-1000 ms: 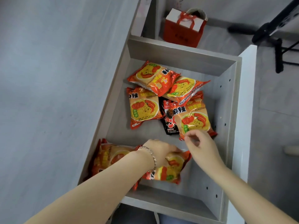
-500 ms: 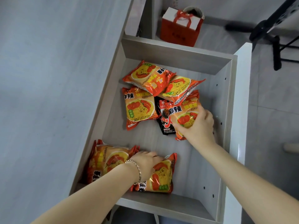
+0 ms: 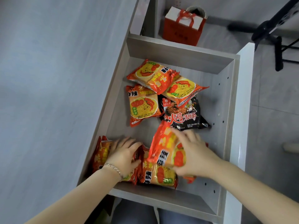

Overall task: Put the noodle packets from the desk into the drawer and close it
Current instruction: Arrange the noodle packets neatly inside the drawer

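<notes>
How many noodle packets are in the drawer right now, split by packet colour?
Orange packets: 6
Black packets: 1
Total: 7

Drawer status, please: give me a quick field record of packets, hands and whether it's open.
drawer: open, pulled out
orange packets at back: three, overlapping
black packet: one, flat, partly under an orange one
orange packets at front: at least three, bunched
left hand: resting on the front-left packet
right hand: gripping an orange packet, blurred
desk top: no packets visible
red gift bag: on the floor beyond the drawer
</notes>
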